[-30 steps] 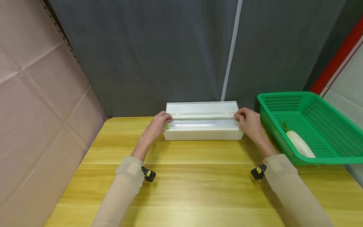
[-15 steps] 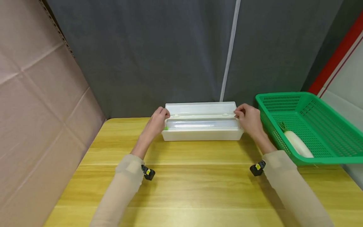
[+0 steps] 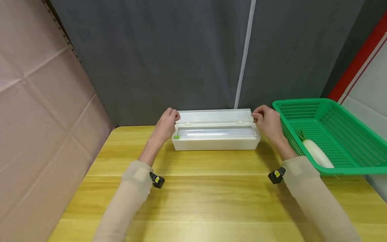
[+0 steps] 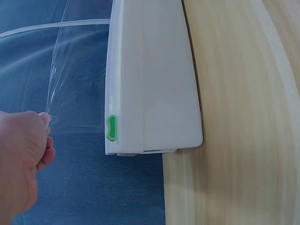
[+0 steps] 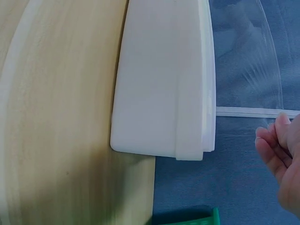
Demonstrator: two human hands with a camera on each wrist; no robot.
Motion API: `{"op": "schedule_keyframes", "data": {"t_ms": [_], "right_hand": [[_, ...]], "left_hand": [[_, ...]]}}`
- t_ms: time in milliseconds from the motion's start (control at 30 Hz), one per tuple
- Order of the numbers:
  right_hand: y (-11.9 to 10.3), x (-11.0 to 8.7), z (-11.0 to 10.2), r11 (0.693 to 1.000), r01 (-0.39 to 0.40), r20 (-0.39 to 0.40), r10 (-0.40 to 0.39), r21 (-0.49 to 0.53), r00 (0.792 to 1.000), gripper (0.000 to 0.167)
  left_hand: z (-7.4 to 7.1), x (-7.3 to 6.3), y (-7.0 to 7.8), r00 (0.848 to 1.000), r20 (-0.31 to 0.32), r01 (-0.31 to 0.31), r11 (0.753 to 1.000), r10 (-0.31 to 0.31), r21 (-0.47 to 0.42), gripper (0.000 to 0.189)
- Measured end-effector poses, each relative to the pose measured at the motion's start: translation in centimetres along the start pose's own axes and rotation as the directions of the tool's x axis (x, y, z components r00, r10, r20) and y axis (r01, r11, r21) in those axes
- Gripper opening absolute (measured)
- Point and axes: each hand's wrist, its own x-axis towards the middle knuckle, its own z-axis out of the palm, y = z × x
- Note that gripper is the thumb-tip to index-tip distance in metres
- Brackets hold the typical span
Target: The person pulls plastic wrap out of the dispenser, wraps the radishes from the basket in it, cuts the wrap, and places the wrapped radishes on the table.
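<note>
A white cling film box (image 3: 216,144) stands at the table's far edge with its lid (image 3: 214,116) raised and a green slide cutter (image 4: 111,128) at its left end. Clear cling film (image 4: 56,86) stretches from the box, wrinkled near the fingers. My left hand (image 3: 165,126) pinches one corner of the film between thumb and fingers, above the box's left end. The other corner is pinched by my right hand (image 3: 267,122) above the right end. In the right wrist view, the stretched film (image 5: 251,61) runs towards the right hand (image 5: 286,159).
On the right a green plastic basket (image 3: 335,171) holds a white radish (image 3: 318,154), close to the right forearm. A dark curtain (image 3: 151,60) hangs right behind the box. The wooden table (image 3: 208,198) spreads in front, with a pinkish covered wall (image 3: 45,134) to the left.
Both hands have risen slightly and moved apart a little from the box's ends, drawing the film up. The box stays in place with its lid raised.
</note>
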Motion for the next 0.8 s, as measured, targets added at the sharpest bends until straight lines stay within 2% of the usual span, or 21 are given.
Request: {"op": "schedule_keyframes", "data": {"t_ms": [267, 467, 633, 800], "right_hand": [[-0.9, 0.7, -0.7, 1.000, 0.013, -0.022, -0.013, 0.002, 1.000, 0.009], [-1.3, 1.5, -1.3, 0.998, 0.065, -0.061, -0.065, -0.001, 0.996, 0.011], [-1.9, 2.0, -1.9, 0.998, 0.068, -0.079, -0.067, 0.014, 0.995, 0.011], [-2.5, 2.5, -2.4, 0.998, 0.054, -0.081, -0.053, 0.011, 0.995, 0.013]], "left_hand": [[-1.3, 0.5, 0.4, 1.000, 0.005, 0.014, 1.000, -0.014, 0.013, 0.005], [-2.3, 0.9, 0.8, 1.000, 0.000, 0.009, 1.000, -0.009, 0.024, 0.006], [-3.1, 1.3, 1.0, 1.000, -0.030, -0.006, 0.999, 0.007, 0.035, 0.004], [-3.8, 1.7, 1.0, 0.996, -0.077, -0.050, 0.998, 0.053, 0.050, 0.004]]}}
